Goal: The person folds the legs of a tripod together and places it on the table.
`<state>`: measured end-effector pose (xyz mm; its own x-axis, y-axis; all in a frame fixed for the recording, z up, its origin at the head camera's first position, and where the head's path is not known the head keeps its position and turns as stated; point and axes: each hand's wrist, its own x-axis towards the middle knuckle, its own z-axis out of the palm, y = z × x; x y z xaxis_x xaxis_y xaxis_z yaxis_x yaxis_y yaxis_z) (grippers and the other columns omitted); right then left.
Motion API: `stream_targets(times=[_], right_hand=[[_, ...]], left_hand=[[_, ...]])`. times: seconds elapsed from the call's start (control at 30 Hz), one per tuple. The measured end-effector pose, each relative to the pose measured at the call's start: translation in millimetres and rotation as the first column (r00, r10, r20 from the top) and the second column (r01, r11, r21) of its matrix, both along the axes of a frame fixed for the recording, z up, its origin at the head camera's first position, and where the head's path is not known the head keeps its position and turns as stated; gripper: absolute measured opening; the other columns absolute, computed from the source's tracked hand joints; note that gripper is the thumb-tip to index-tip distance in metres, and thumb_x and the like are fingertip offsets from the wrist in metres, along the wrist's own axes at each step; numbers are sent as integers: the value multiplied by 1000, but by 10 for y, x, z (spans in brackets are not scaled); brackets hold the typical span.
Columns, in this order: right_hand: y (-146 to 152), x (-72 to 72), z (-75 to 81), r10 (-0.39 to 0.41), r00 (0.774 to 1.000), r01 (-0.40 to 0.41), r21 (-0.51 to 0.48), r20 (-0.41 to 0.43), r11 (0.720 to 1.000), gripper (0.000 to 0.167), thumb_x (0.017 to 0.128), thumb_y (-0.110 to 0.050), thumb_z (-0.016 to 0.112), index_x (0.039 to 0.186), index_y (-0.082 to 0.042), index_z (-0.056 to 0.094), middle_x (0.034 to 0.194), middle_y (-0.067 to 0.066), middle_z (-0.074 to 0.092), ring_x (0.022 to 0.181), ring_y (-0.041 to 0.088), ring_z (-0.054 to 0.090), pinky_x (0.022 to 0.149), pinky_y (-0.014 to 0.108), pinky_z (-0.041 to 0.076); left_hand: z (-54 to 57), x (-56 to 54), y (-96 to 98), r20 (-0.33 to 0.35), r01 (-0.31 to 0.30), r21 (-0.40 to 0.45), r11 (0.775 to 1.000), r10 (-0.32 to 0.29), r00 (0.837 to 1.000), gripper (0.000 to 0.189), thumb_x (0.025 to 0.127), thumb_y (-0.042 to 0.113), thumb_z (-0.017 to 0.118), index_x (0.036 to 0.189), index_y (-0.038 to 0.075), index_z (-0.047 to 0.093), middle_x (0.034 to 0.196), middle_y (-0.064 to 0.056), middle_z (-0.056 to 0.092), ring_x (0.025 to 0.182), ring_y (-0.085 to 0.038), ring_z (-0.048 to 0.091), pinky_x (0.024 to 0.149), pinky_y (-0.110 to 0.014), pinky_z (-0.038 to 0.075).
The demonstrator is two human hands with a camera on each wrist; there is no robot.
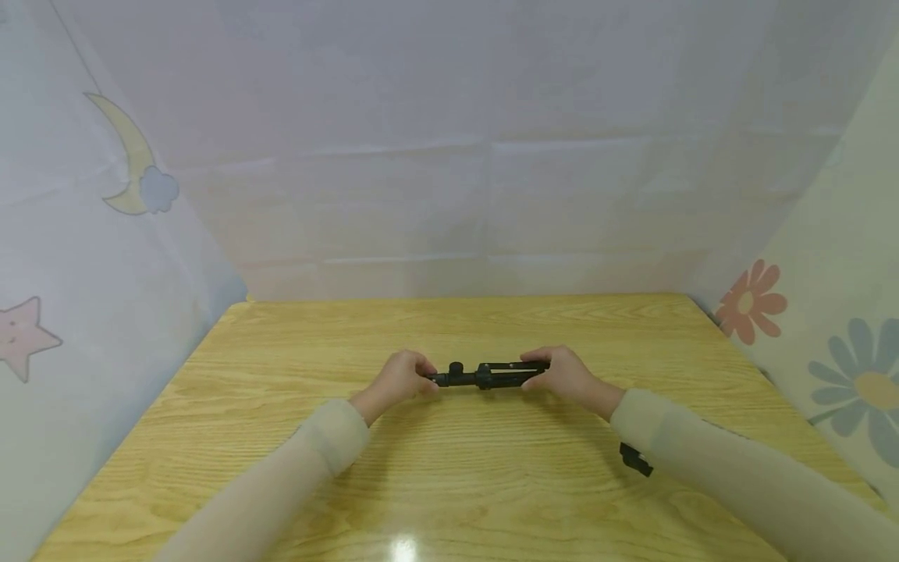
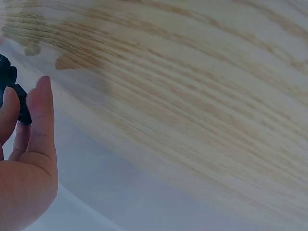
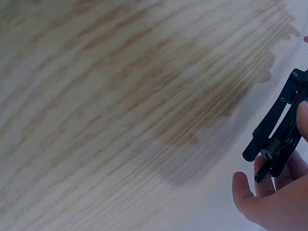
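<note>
A small black tripod (image 1: 481, 378) with its legs folded together lies crosswise between both hands, low over the table. My left hand (image 1: 400, 376) pinches its head end between thumb and fingers; a round knob stands up just inside that grip. At the leg end, my right hand (image 1: 570, 379) holds the folded legs, fingers on the far side and thumb on the near side. From the right wrist, the black legs (image 3: 269, 120) show one leg slightly apart from the others. In the left wrist view only the dark head end (image 2: 21, 103) shows between the fingers.
On the wooden table (image 1: 449, 484), a small black object (image 1: 635, 459) shows beside the right sleeve, partly hidden by it. Pale fabric walls (image 1: 485, 195) rise behind and at both sides, printed with a moon, a star and flowers.
</note>
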<state>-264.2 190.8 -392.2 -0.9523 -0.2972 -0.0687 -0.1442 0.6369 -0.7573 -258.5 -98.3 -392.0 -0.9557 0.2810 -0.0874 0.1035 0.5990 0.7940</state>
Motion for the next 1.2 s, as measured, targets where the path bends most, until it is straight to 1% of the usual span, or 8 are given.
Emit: stream_targets(times=[0.13,0.27,0.53,0.67,0.87,0.97,1.1,1.2], right_hand=[[-15,-16,-56,2,1000,-2,7,-8,1000,53,79,-5,80,126,9,59,131,27,55,127,44,44,103,53,38],[-25,-23,-78,1,1000,-1,6,2,1000,51,78,-3,80,124,8,61,129,26,57,125,43,47,102,53,39],[-35,-38,-55,17,1000,-17,54,2,998,48,77,-4,81,120,6,64,123,24,60,116,40,53,97,50,44],[-49,-50,-29,13,1000,-14,54,15,998,48,77,-4,82,120,5,64,124,23,59,118,40,52,97,50,44],[-58,-73,-21,23,1000,-24,90,11,996,47,77,-6,82,119,3,65,125,22,58,120,41,50,98,50,44],[-69,-76,-19,10,1000,-13,87,26,996,46,76,-5,82,119,3,66,124,21,58,120,40,50,98,49,44],[-91,-72,-16,10,1000,-12,77,27,997,46,76,-4,82,119,4,65,124,21,58,120,40,50,99,50,43],[-95,-76,-19,25,1000,-26,77,17,997,46,77,-4,82,119,5,64,124,22,58,120,41,50,99,50,43]], left_hand=[[-16,5,7,29,6,0,1000,-6,1000,20,82,-2,75,101,-7,68,89,-8,64,75,-17,64,66,-30,56],[-31,5,12,53,3,15,1000,-4,999,19,81,-5,74,99,-8,67,87,-8,63,75,-17,65,69,-29,57],[-32,9,4,41,5,25,1000,-6,999,20,80,-7,74,99,-10,66,88,-10,63,75,-18,66,69,-30,57],[-34,-10,1,42,2,30,1000,-3,999,19,80,-7,75,97,-9,66,88,-10,63,75,-18,64,69,-30,57],[-39,-23,2,41,-18,17,1000,17,999,19,79,-6,76,96,-8,67,88,-9,63,74,-17,64,69,-30,57],[-42,-18,-3,47,-16,20,1000,15,999,20,79,-7,76,96,-8,67,89,-10,63,75,-17,64,69,-30,57],[-47,-16,-13,56,-29,42,999,27,998,20,79,-8,75,97,-9,66,90,-11,62,76,-19,65,70,-30,57],[-54,-23,-18,66,-41,55,998,37,997,20,80,-8,74,98,-9,66,91,-11,62,76,-19,65,70,-31,58]])
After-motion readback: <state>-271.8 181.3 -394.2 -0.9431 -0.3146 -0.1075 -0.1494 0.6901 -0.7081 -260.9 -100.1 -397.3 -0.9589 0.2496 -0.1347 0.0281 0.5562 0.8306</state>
